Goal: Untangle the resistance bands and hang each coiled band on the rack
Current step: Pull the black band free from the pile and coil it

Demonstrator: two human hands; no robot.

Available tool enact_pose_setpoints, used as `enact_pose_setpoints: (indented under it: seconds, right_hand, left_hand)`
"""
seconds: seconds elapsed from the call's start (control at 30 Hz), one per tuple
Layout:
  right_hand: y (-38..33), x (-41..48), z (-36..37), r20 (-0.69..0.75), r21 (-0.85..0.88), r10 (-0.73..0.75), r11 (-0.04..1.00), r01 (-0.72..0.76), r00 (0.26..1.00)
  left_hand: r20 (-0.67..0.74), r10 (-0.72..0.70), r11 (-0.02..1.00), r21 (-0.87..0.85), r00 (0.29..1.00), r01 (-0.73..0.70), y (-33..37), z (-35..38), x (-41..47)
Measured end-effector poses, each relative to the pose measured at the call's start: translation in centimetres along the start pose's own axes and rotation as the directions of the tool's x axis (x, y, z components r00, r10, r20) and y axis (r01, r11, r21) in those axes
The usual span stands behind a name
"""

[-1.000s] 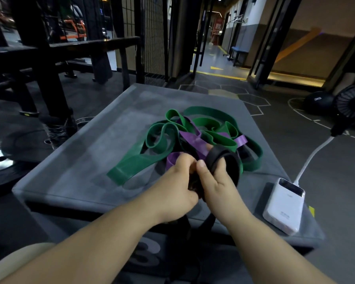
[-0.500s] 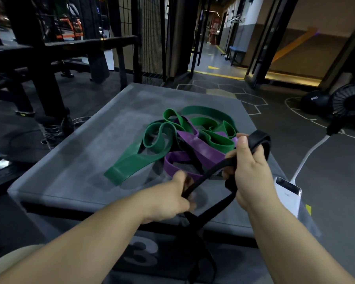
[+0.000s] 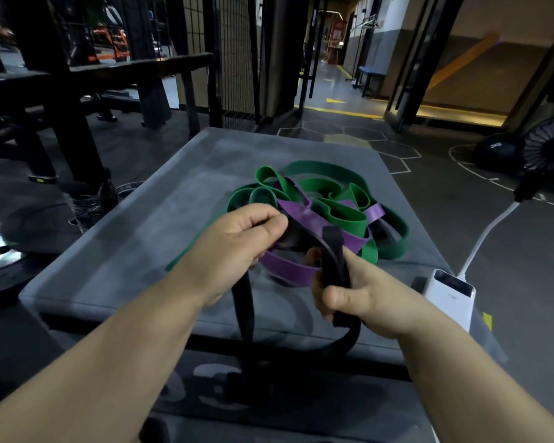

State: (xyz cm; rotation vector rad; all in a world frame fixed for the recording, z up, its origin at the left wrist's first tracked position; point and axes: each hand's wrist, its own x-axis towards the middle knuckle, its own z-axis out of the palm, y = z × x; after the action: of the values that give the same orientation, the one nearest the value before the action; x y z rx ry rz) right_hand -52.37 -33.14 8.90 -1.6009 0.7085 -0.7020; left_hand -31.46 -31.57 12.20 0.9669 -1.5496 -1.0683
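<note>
Dim gym, grey padded box [image 3: 160,219]; left hand [image 3: 240,241], right hand [image 3: 362,295], both clamped on black band [image 3: 332,247].

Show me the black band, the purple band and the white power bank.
black band [image 3: 332,251], head view, on its upright folded strip.
purple band [image 3: 288,270], head view, on its near lower loop.
white power bank [image 3: 450,298], head view, on its top face.
</note>
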Motion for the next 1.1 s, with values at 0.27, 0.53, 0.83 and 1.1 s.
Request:
enact_pose_setpoints:
  seconds: [0.27, 0.53, 0.83, 1.1]
  right_hand:
    - [-0.3, -0.8, 1.7, 0.289, 0.14, 0.057, 0.985, -0.101, 0.956]
    - [-0.8, -0.7, 2.5, 0.4, 0.389, -0.1, 0.918, -0.07, 0.911]
    - [-1.4, -0.4, 2.2, 0.471, 0.653, -0.215, 0.737, -0.173, 0.856]
    - [-1.8, -0.1, 1.8, 0.466, 0.75, -0.264, 0.624, -0.219, 0.844]
  left_hand:
    - [0.071, -0.061, 0.995, -0.074, 0.996, 0.066, -0.5, -1.3, 0.4]
    - [0.092, -0.108, 0.99, 0.096, 0.99, 0.099, -1.9, -1.3, 0.4]
    - [0.106, -0.121, 0.991, 0.072, 0.987, 0.114, -1.9, 1.0, -0.4]
    - [-0.019, 0.062, 0.997, -0.039, 0.998, -0.063, -0.8, 2.8, -0.9]
